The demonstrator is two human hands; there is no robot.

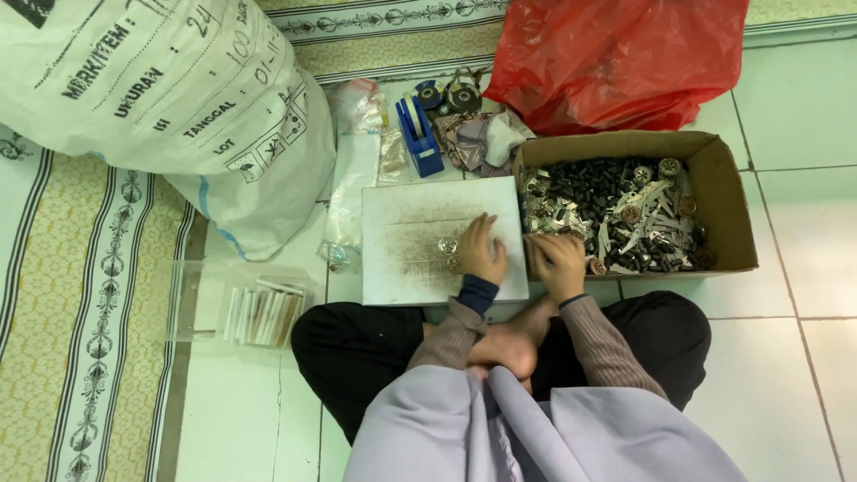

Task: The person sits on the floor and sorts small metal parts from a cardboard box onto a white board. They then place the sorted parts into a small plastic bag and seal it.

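Two hands at frame centre: my left hand (483, 251) presses small parts (449, 252) onto the board (406, 241), my right hand (558, 261) curls at the box (725, 201) edge, contents unseen; parts could roll off the board.

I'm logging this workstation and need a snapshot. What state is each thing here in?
Cardboard box: open, holding small metal parts.
White board: flat on the floor, scuffed and dirty.
Left hand: resting on the board beside small round parts.
Right hand: at the box's near edge; grip unclear.
Red plastic bag: crumpled, lying behind the box.
White sack: full, lying on its side.
Blue tape dispenser: standing, roll loaded.
Clear tray: open, holding pale sticks.
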